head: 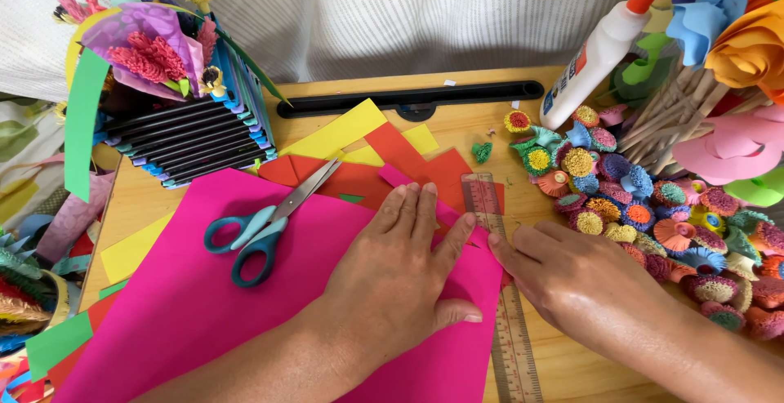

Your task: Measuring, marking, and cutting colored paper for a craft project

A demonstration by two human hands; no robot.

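I see my left hand (400, 276) lying flat, palm down, on the pink paper sheet (204, 305), its fingers (416, 211) stretched straight toward twelve o'clock and released, clenched on nothing. The sheet covers the surface (147, 195) from the centre out to seven o'clock, and its right edge runs directly under the left thumb and fingertips. My right hand (576, 276) comes in from four o'clock; its fingertips press on that same edge of the sheet, just beside the clear plastic ruler (500, 289), which lies along the edge from twelve to six o'clock. I cannot tell whether the right fingers pinch the paper or only rest on it. The two hands nearly touch at the ruler. At nine o'clock from the left hand, teal-handled scissors (265, 227) lie shut on the pink sheet. Beyond the fingertips, red and yellow paper pieces (367, 154) overlap. At two o'clock sits a heap of quilled paper flowers (637, 207), with a white glue bottle (600, 48) leaning above them
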